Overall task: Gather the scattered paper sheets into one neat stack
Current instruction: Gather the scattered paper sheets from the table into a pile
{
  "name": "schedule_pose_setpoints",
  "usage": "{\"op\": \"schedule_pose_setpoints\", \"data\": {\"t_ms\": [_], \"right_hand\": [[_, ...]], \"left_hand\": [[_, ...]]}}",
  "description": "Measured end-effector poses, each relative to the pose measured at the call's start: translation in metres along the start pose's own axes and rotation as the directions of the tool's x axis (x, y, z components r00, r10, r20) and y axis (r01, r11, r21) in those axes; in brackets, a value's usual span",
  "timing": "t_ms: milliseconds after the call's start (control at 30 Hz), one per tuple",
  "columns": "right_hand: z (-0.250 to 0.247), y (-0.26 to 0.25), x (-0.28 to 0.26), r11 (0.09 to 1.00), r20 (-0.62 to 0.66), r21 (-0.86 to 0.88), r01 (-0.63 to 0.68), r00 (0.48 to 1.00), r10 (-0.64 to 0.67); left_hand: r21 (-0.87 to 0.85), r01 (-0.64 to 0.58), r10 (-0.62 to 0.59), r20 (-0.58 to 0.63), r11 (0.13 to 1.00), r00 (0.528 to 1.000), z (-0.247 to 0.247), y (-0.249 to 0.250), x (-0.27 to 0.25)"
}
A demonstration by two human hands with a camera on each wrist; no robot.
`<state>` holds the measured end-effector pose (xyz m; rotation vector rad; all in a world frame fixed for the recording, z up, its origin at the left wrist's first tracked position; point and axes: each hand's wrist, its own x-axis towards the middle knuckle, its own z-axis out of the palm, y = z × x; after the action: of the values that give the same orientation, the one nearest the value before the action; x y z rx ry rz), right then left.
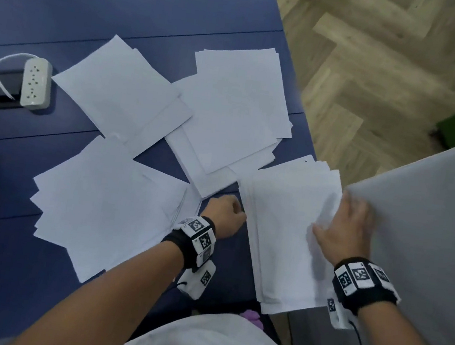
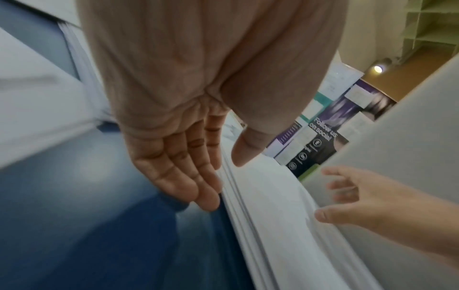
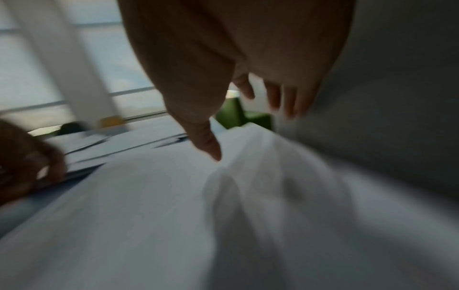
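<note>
White paper sheets lie in several loose piles on the blue table [image 1: 125,14]. The nearest stack [image 1: 285,232] sits at the table's right edge, between my hands. My left hand [image 1: 226,215] has straight fingers [image 2: 188,176] pressed flat against the stack's [image 2: 273,215] left edge, with the thumb over the top sheet. My right hand [image 1: 340,230] rests on the stack's right side, fingers spread and thumb on the top sheet [image 3: 149,215], which wrinkles there. Other piles lie at the far left [image 1: 120,94], far middle [image 1: 234,109] and near left [image 1: 100,205].
A white power strip [image 1: 36,83] with its cord lies at the table's left. A grey panel [image 1: 430,228] stands right beside the stack and my right hand. Beyond the table's right edge is wooden floor [image 1: 377,76]. The stack overhangs the table's near edge.
</note>
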<state>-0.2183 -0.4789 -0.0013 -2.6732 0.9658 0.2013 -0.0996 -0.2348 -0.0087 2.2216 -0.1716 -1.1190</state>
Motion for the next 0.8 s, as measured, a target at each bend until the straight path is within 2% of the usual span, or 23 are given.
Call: {"op": "schedule_pose_setpoints", "data": {"t_ms": [67,133,200,300,367,433,500,600,700,800], "right_hand": [[-0.004,-0.028,-0.002,0.99,-0.091,-0.034,0.135,0.986,-0.137],[-0.003,-0.063,-0.005,0.973,0.005,0.104,0.205,0.978,-0.207],[0.005,-0.099,-0.006,0.946,0.159,0.183,0.269,0.941,-0.299],[0.023,-0.158,-0.012,0.886,0.298,0.177,0.429,0.834,-0.464],[0.037,-0.203,-0.02,0.846,0.366,0.194,0.496,0.764,-0.532],[0.054,-0.246,-0.028,0.822,0.425,0.189,0.537,0.71,-0.562],[0.069,-0.281,-0.038,0.805,0.469,0.157,0.572,0.674,-0.571],[0.089,-0.317,-0.047,0.796,0.465,0.084,0.6,0.683,-0.564],[0.102,-0.343,-0.051,0.798,0.469,-0.023,0.603,0.711,-0.524],[0.106,-0.361,-0.056,0.82,0.481,-0.124,0.559,0.757,-0.443]], "left_hand": [[-0.086,-0.007,0.0,-0.088,0.996,0.996,-0.024,-0.013,-0.005],[-0.174,0.014,-0.049,-0.199,0.985,0.979,-0.051,-0.033,-0.015],[-0.194,0.049,-0.111,-0.325,0.98,0.939,-0.082,-0.057,-0.026],[-0.254,0.164,-0.275,-0.507,0.953,0.817,-0.122,-0.114,-0.044],[-0.353,0.276,-0.439,-0.567,0.894,0.697,-0.14,-0.155,-0.064],[-0.435,0.398,-0.589,-0.556,0.808,0.586,-0.148,-0.191,-0.087],[-0.471,0.474,-0.669,-0.518,0.744,0.534,-0.147,-0.219,-0.111],[-0.498,0.457,-0.675,-0.504,0.737,0.539,-0.138,-0.247,-0.132],[-0.551,0.34,-0.629,-0.503,0.762,0.593,-0.135,-0.253,-0.138],[-0.55,0.3,-0.591,-0.488,0.78,0.642,-0.131,-0.247,-0.137]]}}
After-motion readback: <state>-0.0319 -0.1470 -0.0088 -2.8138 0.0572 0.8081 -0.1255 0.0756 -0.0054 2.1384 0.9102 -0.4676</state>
